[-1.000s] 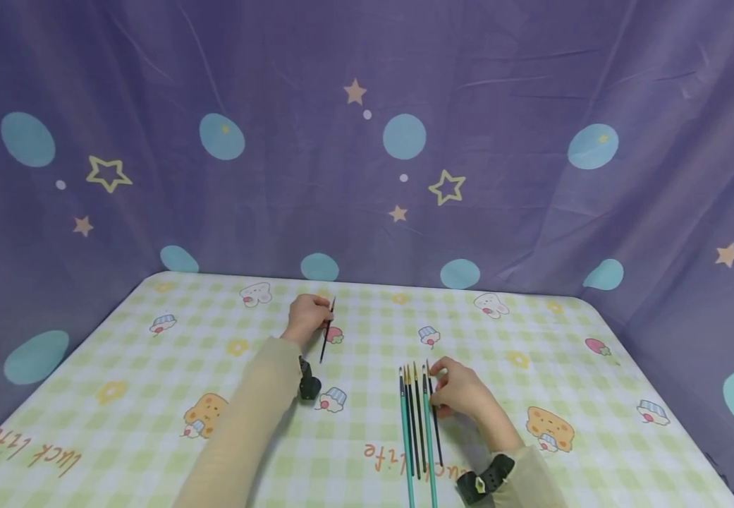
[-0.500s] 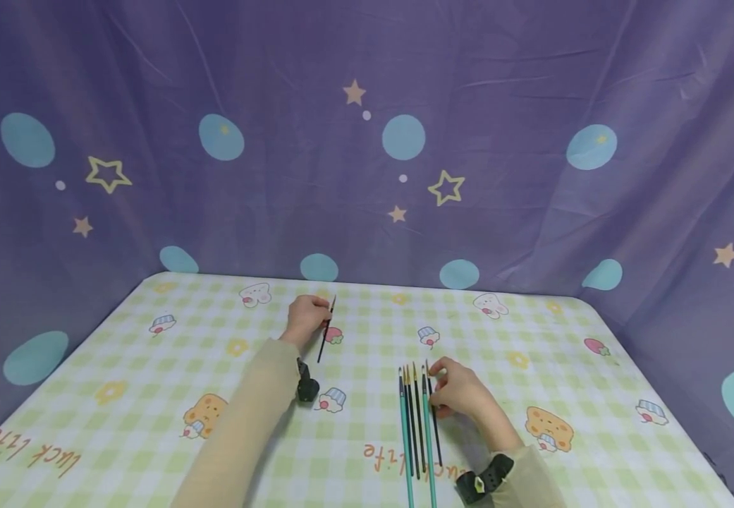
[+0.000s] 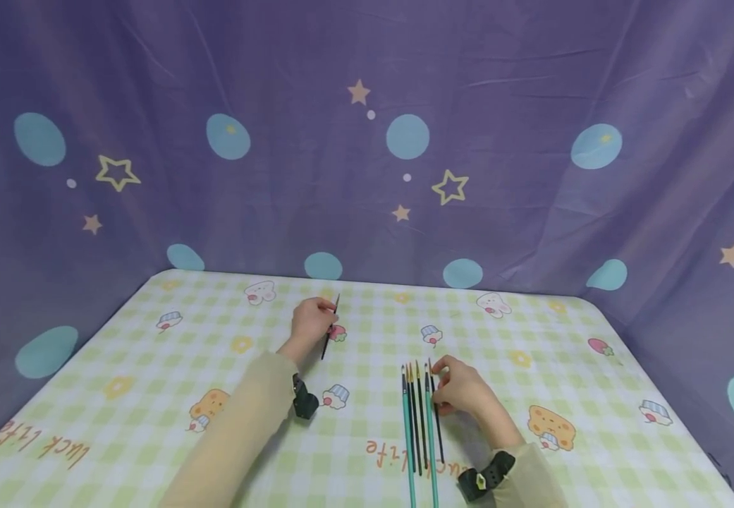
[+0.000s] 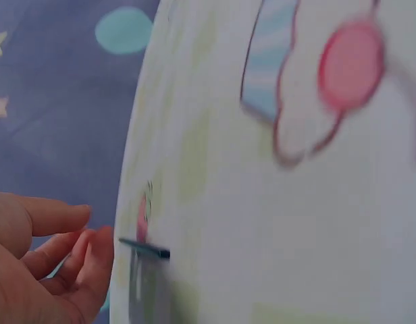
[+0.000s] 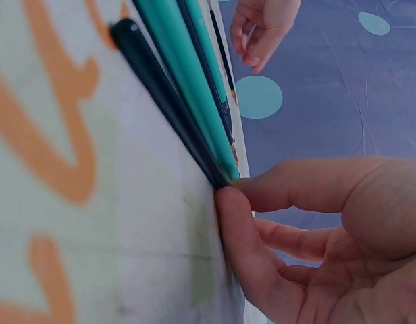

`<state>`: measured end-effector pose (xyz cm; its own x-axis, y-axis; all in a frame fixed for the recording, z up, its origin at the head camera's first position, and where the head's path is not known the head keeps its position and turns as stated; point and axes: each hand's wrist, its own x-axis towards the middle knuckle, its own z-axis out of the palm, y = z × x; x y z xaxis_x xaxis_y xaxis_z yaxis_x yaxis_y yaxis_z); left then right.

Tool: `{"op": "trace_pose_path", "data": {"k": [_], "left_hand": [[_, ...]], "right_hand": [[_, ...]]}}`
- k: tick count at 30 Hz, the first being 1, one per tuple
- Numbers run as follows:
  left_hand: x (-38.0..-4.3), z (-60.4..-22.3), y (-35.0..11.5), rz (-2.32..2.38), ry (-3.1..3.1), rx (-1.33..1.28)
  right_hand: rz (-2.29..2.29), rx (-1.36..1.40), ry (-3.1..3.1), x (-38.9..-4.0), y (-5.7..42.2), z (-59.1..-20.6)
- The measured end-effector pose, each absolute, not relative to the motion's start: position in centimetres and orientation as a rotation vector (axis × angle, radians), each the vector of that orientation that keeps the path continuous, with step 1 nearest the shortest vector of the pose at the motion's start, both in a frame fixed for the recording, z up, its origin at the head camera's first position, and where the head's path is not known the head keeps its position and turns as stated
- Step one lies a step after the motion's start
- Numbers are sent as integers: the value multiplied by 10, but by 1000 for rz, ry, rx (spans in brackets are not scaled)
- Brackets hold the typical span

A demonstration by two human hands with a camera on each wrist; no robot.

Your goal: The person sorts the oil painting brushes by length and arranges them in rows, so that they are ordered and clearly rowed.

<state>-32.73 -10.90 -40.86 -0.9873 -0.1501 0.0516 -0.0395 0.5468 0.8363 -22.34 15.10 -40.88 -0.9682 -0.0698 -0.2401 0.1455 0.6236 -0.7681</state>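
Observation:
In the head view, my left hand [image 3: 312, 321] is at the far left-middle of the table, beside a thin black paintbrush [image 3: 326, 347]. The left wrist view shows that hand's thumb apart from its loosely bent fingers, with the paintbrush [image 4: 150, 250] lying on the cloth just past the fingertips. My right hand [image 3: 465, 388] pinches another black paintbrush [image 3: 439, 439] between thumb and index finger, at the right end of a row of brushes. In the right wrist view, this paintbrush [image 5: 164, 98] slants from the fingertips close along a teal-handled brush [image 5: 184, 74].
The row holds a teal paintbrush [image 3: 407, 437] at its left, several black paintbrushes [image 3: 421, 423] and a second teal one [image 3: 431, 444], side by side with bristles pointing away. A green-checked tablecloth [image 3: 278, 451] covers the table. Behind hangs a purple curtain [image 3: 316, 212].
The left hand has drawn slightly nearer, beside its paintbrush, which stays about where it was. The whole head view has shifted a little. The right hand keeps its pinch.

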Motion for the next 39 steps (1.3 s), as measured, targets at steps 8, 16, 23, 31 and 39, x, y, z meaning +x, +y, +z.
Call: {"op": "trace_pose_path", "data": {"k": [8,16,23,31,39], "left_hand": [[-295,-405,-83,-1712,-2644,141],[-267,-407,-57,-1862,-2693,-14],[-243,-413,-40,-1904,-2767,-87],[-221,-411,-23,-1893,-2877,-125],[-215,-409,-12,-1857,-2915,-49]], "right_hand": [[-1259,76,2599,-224,151,-408],[-1256,65,2603,-224,151,-408],[-1244,70,2602,-224,151,-407],[-1252,61,2602,-224,151,-408],[-1244,48,2603,-223,152,-408]]}}
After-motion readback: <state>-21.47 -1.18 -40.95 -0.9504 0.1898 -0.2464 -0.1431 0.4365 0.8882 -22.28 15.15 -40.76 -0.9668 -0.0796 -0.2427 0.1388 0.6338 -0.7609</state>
